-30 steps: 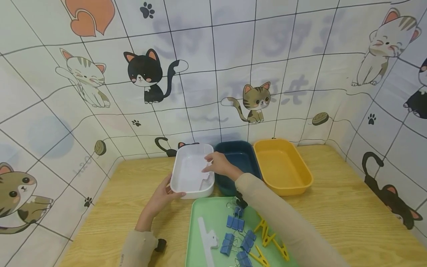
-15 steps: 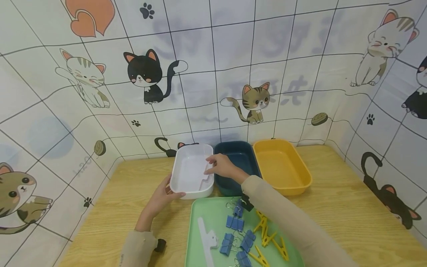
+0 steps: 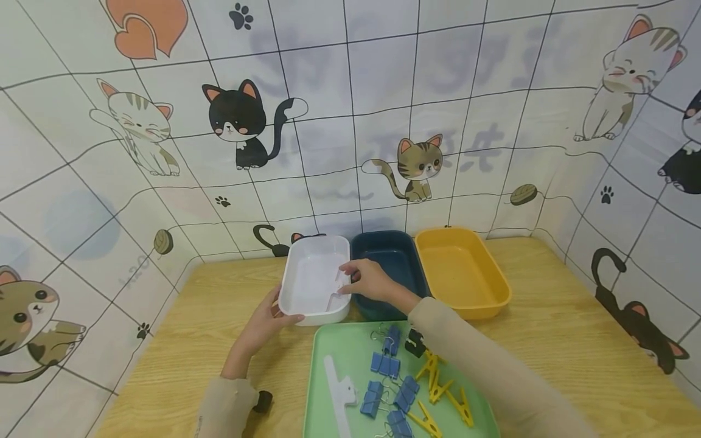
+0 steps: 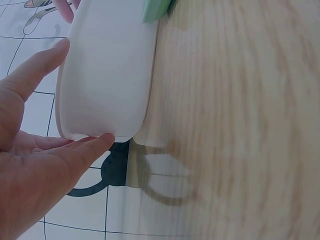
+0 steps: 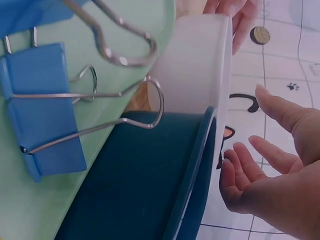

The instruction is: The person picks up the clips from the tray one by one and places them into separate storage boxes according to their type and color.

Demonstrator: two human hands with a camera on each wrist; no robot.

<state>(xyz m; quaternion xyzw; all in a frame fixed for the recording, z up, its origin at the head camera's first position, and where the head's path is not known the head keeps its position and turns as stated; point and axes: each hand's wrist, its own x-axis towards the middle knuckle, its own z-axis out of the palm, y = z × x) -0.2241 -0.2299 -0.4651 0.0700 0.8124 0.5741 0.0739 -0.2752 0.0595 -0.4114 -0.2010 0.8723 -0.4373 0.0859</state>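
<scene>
My left hand (image 3: 266, 322) holds the near left corner of the white bin (image 3: 309, 277), its thumb along the front. In the left wrist view, the left hand (image 4: 45, 145) spreads thumb and fingers around the bin's end. A long white clip (image 3: 341, 281) lies inside the bin along its right wall. Over that wall hovers my right hand (image 3: 378, 283). The right wrist view shows the right hand (image 5: 280, 165) with fingers loosely parted and nothing between them. On the green tray (image 3: 323, 347) lie another long white clip (image 3: 344, 392), blue binder clips (image 3: 386, 365) and yellow clothespins (image 3: 427, 421).
A dark blue bin (image 3: 391, 252) stands against the white bin's right side, with a yellow bin (image 3: 460, 274) beside it. All stand at the back of the wooden table (image 3: 553, 328), before a cat-patterned wall covering (image 3: 328, 146).
My right hand has moved slightly right and its fingers have parted, showing more of the white clip in the bin. The left hand has stayed on the bin.
</scene>
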